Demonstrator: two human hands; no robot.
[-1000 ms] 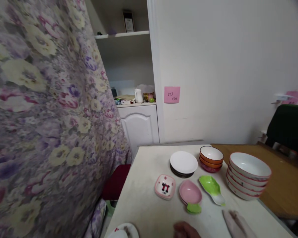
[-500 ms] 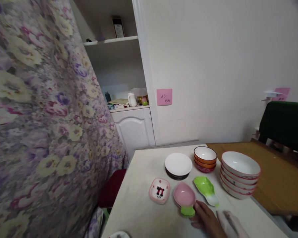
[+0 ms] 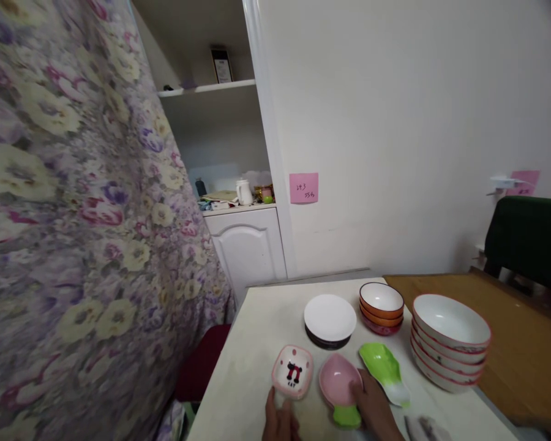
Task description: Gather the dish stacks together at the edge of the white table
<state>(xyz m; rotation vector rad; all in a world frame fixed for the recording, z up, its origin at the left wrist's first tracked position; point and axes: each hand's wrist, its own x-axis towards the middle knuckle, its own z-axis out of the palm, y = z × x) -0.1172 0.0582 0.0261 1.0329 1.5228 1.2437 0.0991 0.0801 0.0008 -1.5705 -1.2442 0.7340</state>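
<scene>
"What are you holding?"
"My left hand [image 3: 280, 424], loosely open, is at the near rim of the cat dish [image 3: 292, 372], maybe touching. My right hand [image 3: 374, 403] pinches the pink dish [image 3: 336, 381], maybe to steady it."
"Room?"
"Some, left toward the table [image 3: 239, 367] edge; the white plate [image 3: 329, 316] sits just behind."

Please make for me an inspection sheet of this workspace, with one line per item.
Surface: white table, dishes standing on it.
Job's things: cat-pictured dish; pink dish to its right.
Clutter: stacked plates; stacked orange bowls; stacked large bowls; green dish; pale blurred thing, unidentifiable.
Left hand: at cat-pictured dish's near edge; contact unclear.
Right hand: touching pink dish's right side; grip unclear.
Cables: none clearly seen.
Surroundings: flowered curtain left, brown table right, shelves behind.
</scene>
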